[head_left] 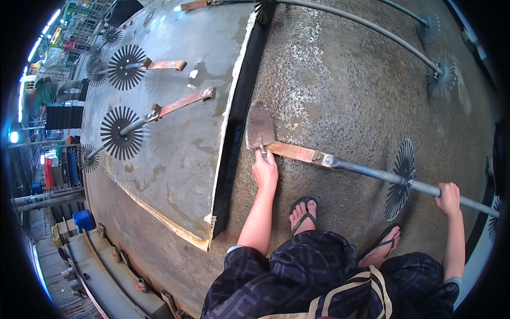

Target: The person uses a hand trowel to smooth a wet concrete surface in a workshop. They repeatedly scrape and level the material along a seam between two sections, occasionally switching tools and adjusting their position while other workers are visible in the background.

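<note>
My left hand [265,173] is closed around the handle of a trowel [260,126], whose dirty pointed blade points away from me, over the brown speckled surface beside a black strip. Just right of the trowel lies the end of a reddish-brown flat bar [292,151], bolted to a long grey metal rod [366,174]. My right hand [449,198] is wrapped round that rod farther right. Between the bar and my right hand, a black slotted disc [401,179] sits on the rod.
A smooth grey sheet [170,175] with a pale ragged edge lies left of the black strip [231,143]. More slotted discs [122,133] on rods stand over it. Another rod [372,29] crosses the far right. A blue container [83,220] stands at lower left; a person [53,91] is farther off.
</note>
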Demonstrator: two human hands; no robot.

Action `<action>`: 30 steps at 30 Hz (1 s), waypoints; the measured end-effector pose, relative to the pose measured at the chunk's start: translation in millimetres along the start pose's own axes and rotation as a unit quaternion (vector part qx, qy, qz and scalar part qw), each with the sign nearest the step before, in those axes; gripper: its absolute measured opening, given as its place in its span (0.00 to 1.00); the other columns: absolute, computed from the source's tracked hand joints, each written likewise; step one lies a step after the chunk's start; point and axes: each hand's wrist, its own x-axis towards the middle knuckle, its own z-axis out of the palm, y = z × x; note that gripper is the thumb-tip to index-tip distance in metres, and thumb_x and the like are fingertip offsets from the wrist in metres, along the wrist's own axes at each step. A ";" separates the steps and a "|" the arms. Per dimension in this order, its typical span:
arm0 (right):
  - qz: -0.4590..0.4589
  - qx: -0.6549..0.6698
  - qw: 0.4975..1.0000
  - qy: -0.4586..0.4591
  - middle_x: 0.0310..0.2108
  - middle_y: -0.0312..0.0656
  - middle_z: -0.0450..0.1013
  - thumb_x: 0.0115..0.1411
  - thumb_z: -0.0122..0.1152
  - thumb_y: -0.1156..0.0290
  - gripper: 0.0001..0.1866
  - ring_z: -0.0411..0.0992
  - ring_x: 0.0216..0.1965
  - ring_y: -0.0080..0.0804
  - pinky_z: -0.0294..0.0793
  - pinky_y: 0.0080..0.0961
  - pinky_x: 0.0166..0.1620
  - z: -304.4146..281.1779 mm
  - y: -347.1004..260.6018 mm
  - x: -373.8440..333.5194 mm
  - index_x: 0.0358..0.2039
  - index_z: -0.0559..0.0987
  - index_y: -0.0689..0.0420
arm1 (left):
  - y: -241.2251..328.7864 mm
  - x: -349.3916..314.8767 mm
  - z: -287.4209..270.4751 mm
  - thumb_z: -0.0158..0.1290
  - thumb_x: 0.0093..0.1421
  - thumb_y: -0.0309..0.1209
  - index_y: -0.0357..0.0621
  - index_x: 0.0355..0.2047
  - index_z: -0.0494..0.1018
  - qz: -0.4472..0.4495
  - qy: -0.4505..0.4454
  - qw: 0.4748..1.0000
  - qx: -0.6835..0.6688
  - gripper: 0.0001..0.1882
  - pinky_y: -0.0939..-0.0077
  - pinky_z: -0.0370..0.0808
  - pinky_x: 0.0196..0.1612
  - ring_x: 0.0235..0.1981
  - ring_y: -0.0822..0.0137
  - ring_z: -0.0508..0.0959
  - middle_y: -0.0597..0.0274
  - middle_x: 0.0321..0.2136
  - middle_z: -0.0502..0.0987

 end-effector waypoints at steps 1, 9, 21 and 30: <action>-0.003 0.005 1.000 0.007 0.22 0.52 0.73 0.36 0.62 0.74 0.05 0.72 0.30 0.52 0.70 0.43 0.37 0.5 -0.1 0.9 0.16 0.74 0.59 | 0.3 3.1 0.1 0.48 0.61 0.43 0.40 0.36 0.69 -0.011 0.003 1.000 0.000 0.16 0.47 0.70 0.32 0.31 0.38 0.76 0.37 0.24 0.76; -0.002 0.007 1.000 -0.003 0.22 0.51 0.73 0.36 0.64 0.74 0.07 0.72 0.31 0.52 0.70 0.42 0.38 2.6 1.4 1.3 0.17 0.75 0.58 | 9.5 1.2 -5.0 0.48 0.61 0.43 0.40 0.35 0.69 0.004 -0.004 1.000 0.002 0.17 0.46 0.70 0.33 0.31 0.37 0.75 0.37 0.24 0.76; -0.003 0.006 1.000 0.011 0.22 0.51 0.73 0.35 0.62 0.76 0.06 0.72 0.31 0.51 0.70 0.43 0.38 -4.0 -4.4 0.4 0.16 0.74 0.59 | -5.1 8.4 -6.1 0.49 0.60 0.42 0.40 0.39 0.70 -0.027 0.013 0.999 -0.030 0.17 0.48 0.71 0.34 0.30 0.39 0.76 0.39 0.23 0.76; -0.012 -0.002 1.000 0.006 0.21 0.51 0.73 0.34 0.63 0.76 0.06 0.73 0.30 0.51 0.71 0.42 0.37 -4.1 -3.5 0.6 0.18 0.76 0.58 | -3.6 7.7 -19.4 0.48 0.61 0.43 0.38 0.41 0.70 -0.033 -0.010 0.999 0.016 0.19 0.49 0.71 0.34 0.32 0.39 0.76 0.36 0.26 0.76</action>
